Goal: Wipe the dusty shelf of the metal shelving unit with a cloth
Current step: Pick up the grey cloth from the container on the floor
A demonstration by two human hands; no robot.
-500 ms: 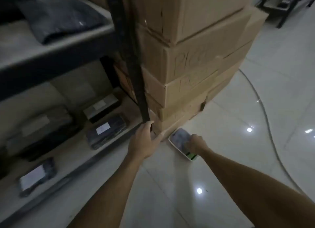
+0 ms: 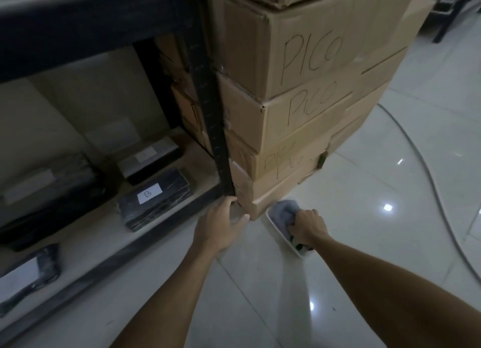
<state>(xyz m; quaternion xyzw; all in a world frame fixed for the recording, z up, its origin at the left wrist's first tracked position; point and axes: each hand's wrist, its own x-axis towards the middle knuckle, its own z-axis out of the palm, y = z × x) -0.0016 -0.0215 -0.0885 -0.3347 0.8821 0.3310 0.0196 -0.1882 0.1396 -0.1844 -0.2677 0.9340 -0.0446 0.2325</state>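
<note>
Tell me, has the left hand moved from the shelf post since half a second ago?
No. The left hand is still at the foot of the post, beside the bottom box.

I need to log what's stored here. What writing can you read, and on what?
"PICO": handwritten on the upper cardboard box.
"PICO": handwritten on the box below it.
Third box down: similar scrawl, too faint to read.
"B": white label on the black packet.
Other shelf labels: blurred.
</note>
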